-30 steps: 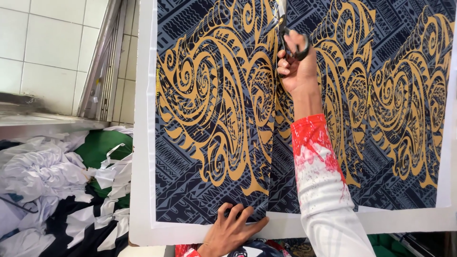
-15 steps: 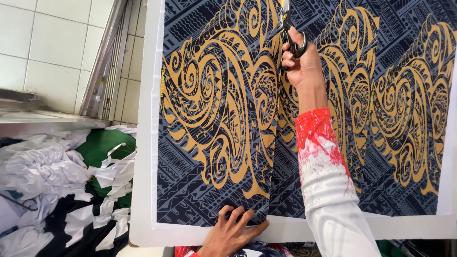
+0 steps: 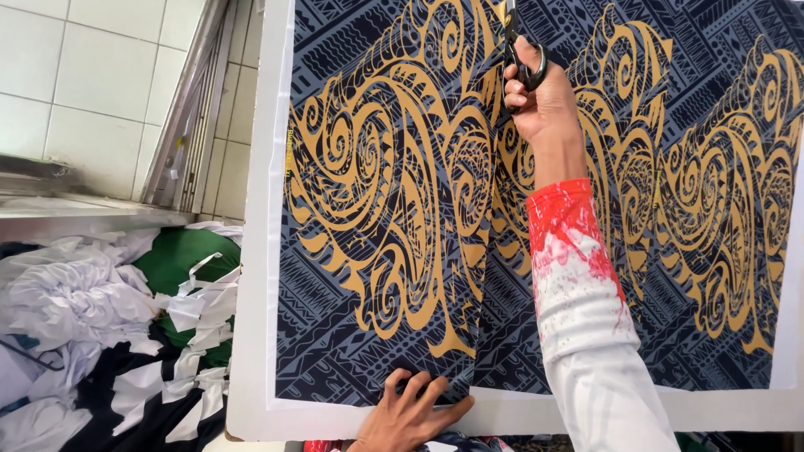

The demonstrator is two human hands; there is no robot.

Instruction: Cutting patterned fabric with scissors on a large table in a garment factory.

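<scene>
Right hand [image 3: 544, 105] gripping black-handled scissors [image 3: 521, 50], fingers through loops, blades working at far end of cut in patterned fabric [image 3: 377, 209]. Fabric, dark blue with gold swirls and white border, lying spread across worktop, filling centre and right. Left hand [image 3: 410, 410] pressing flat, fingers spread, on near edge beside cut. White fabric scraps [image 3: 84, 301] lying piled at left.

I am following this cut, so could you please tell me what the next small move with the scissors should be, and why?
Probably another short snip straight ahead. The right hand holds the scissors at the far end of a slit running up the patterned fabric, uncut cloth lies beyond, and the left hand pins the near edge flat.
</scene>
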